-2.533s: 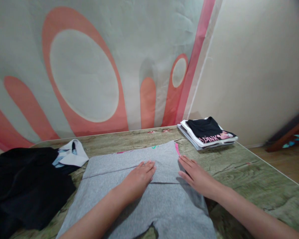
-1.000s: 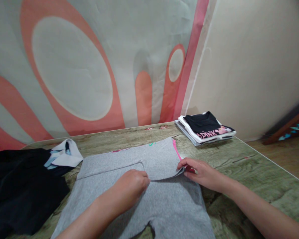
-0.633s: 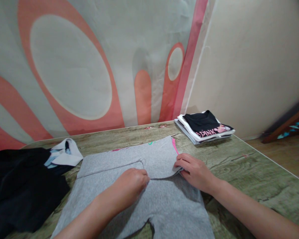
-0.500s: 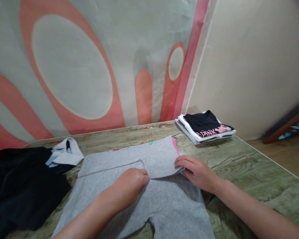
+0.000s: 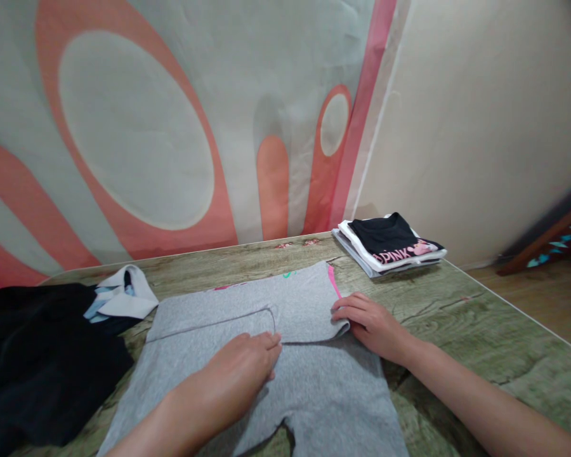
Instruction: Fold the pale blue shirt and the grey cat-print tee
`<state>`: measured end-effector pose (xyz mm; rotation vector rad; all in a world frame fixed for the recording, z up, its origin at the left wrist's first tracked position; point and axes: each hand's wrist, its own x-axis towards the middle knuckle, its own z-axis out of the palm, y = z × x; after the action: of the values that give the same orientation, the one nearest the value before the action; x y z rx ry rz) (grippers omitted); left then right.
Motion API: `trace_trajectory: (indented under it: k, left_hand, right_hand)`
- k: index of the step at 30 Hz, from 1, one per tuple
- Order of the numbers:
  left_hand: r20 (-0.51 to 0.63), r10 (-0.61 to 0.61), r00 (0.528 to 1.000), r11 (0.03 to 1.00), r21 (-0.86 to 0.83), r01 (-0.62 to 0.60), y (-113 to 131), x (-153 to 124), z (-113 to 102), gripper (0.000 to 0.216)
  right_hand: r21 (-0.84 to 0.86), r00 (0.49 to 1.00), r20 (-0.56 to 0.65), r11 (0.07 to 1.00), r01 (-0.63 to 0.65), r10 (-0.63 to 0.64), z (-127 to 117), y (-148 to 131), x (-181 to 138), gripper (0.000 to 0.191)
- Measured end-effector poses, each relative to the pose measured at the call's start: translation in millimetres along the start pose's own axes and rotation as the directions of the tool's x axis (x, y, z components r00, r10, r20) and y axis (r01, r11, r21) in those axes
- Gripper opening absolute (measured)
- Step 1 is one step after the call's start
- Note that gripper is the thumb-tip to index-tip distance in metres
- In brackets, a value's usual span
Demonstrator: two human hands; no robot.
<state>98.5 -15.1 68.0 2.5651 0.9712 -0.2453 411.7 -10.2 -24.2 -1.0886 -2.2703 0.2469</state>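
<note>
A grey knit garment (image 5: 323,381) lies spread before me, its far part folded over into a flat band. Pink trim and a green mark show at the band's far edge. My left hand (image 5: 247,365) rests on the cloth near the middle of the fold, fingers stretched out and pointing to the right; its thumb is partly hidden. At the band's right end, my right hand (image 5: 368,324) grips the grey edge, fingers on top and thumb underneath. A small gap in the cloth shows wood near the bottom of the view.
A stack of folded clothes (image 5: 387,247), topped by a black one with pink lettering, sits at the table's far right corner. To the left lies a crumpled black garment (image 5: 42,362) with a white-collared piece (image 5: 133,292). The wood-patterned table (image 5: 485,330) meets a decorated wall.
My left hand has loosened from a closed grip at the fold's edge to straighter fingers on the cloth. My right hand keeps its hold on the band's end.
</note>
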Motion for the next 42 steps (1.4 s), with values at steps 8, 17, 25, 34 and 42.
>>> trace_trajectory:
  k: [8,17,25,34,42]
  left_hand:
    - [0.027,-0.035,0.999,0.999,0.008,0.035,3.3,-4.1,0.3,0.035]
    - [0.018,-0.059,0.998,0.998,0.000,0.059,8.9,-6.8,-2.0,0.032]
    - [0.029,-0.053,0.998,0.999,-0.008,0.054,6.9,-3.9,-1.0,0.034]
    - [0.018,-0.039,0.999,0.997,-0.062,0.040,7.4,-5.0,-2.5,0.037]
    - [-0.050,-0.006,0.999,0.998,-0.061,0.003,5.3,-0.6,2.8,0.034]
  right_hand:
    - [0.102,1.000,0.002,0.995,0.021,-0.022,-10.3,5.7,30.7,0.031]
    - [0.214,0.948,0.228,0.939,-0.270,0.221,9.7,25.8,80.6,0.015]
    - [0.138,0.946,0.201,0.949,-0.283,0.253,24.0,34.3,91.0,0.018]
    - [-0.079,0.954,0.012,0.951,-0.298,0.300,43.2,34.3,80.2,0.017]
    - [-0.285,0.969,-0.028,0.928,-0.242,0.245,46.9,29.9,78.1,0.018]
